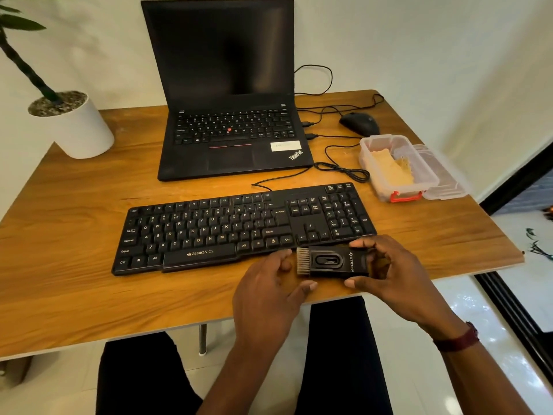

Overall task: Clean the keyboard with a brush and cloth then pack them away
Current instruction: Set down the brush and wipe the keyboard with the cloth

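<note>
The brush [332, 261] sits in your right hand [389, 271], just over the near edge of the keyboard [239, 229] below its arrow keys, with the bristles pointing left toward your left hand [269, 289]. Your right thumb is on the near side of the black body and your fingers are on the far side, curled round it in a firm grip. Your left hand is loosely spread, with thumb and fingertips at the bristle end; I cannot tell whether they touch the bristles, and it has hold of nothing plainly. There is one brush, one keyboard and one cloth [392, 167], and the cloth lies crumpled inside the single clear container [368, 151] at the right of the table [89, 250], well apart from both hands. One lid [449, 181] lies just beside that container. Both forearms reach in from the lower edge and meet over the table's near edge, the right wrist bent inward.
</note>
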